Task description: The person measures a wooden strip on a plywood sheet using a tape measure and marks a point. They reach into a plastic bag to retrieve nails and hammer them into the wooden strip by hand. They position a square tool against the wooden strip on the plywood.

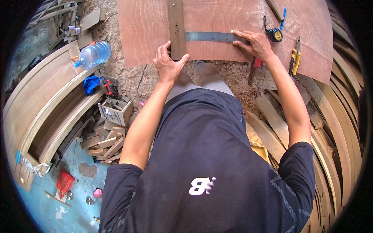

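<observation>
square held flat on the plywood

the large steel carpenter's square (194, 35) lies on the reddish-brown plywood sheet (225, 23), its dark wide arm running up and away along the sheet and its grey ruled arm stretching off to the right. the left hand (168, 62) is at the near edge of the sheet, thumb and fingers pinched on the lower end of the dark arm. the right hand (254, 43) lies flat, fingers spread and pressing down on the far end of the grey arm. just beyond that hand sits a black and yellow tape measure (275, 35), with a blue pencil (283, 15) near it. a yellow-handled tool (294, 60) rests at the sheet's right edge. off to the left, on the sawdust, a clear blue plastic water bottle (93, 54) lies on its side, with wood offcuts (105, 139) piled below.
</observation>
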`<state>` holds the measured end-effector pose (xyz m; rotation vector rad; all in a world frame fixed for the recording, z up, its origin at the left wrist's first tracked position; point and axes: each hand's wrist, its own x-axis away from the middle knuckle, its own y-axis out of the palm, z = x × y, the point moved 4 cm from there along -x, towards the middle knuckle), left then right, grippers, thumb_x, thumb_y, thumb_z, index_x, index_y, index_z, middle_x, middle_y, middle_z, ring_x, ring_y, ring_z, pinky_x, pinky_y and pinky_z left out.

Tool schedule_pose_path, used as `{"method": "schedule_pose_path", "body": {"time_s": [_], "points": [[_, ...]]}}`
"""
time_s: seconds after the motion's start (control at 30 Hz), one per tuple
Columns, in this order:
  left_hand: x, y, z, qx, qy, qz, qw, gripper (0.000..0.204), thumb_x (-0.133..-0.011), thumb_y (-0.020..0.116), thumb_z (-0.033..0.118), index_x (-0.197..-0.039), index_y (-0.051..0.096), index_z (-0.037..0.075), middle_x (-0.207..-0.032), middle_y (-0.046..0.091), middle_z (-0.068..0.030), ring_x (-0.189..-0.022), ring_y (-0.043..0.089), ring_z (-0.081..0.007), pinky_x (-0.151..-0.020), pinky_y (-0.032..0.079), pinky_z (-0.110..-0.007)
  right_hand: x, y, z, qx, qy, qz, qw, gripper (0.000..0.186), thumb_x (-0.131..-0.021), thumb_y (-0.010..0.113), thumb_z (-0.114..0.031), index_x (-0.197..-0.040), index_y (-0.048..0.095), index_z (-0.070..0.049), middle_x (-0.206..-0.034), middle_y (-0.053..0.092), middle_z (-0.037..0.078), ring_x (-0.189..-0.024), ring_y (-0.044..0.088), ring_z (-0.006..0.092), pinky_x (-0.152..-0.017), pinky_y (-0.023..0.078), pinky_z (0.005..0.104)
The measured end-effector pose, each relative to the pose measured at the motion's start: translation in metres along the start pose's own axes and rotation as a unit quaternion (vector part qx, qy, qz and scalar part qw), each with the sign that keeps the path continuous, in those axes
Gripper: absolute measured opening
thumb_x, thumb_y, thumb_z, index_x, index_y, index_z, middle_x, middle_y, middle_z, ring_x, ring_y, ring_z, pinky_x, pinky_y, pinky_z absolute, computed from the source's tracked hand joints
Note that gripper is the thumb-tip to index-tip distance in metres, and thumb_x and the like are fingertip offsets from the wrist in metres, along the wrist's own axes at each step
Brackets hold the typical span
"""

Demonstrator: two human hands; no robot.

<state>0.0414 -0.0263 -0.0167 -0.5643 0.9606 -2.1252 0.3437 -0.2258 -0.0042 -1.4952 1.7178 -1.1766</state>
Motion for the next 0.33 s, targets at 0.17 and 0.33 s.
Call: {"method": "schedule_pose_path", "body": {"time_s": [0.17, 0.33], "points": [[-0.0003, -0.0011, -0.0011, 0.012, 0.000, 0.005, 1.000, 0.084, -0.070, 0.092, 0.047, -0.136, 0.059, 0.008, -0.117, 0.063, -0.0074, -0.097, 0.065, -0.0248, -0.090, 0.047, -0.046, -0.0006, 0.0004, -0.0005, -0.002, -0.001, -0.001, 1.000, 0.048, -0.100, 0.067, -0.050, -0.140, 0.068, -0.025, -0.117, 0.077, 0.008, -0.097, 0.074, 0.0326, -0.080, 0.061, 0.0421], [-0.0056, -0.0078, 0.0063, -0.022, -0.020, -0.041, 0.999, 0.086, -0.071, 0.092, 0.046, -0.140, 0.055, 0.009, -0.119, 0.064, -0.0080, -0.102, 0.067, -0.0257, -0.095, 0.048, -0.049, -0.0003, 0.0019, -0.0003, 0.005, 0.004, -0.008, 1.000, 0.048, -0.100, 0.066, -0.049, -0.142, 0.067, -0.026, -0.117, 0.076, 0.007, -0.096, 0.074, 0.0322, -0.079, 0.061, 0.0419]]}}
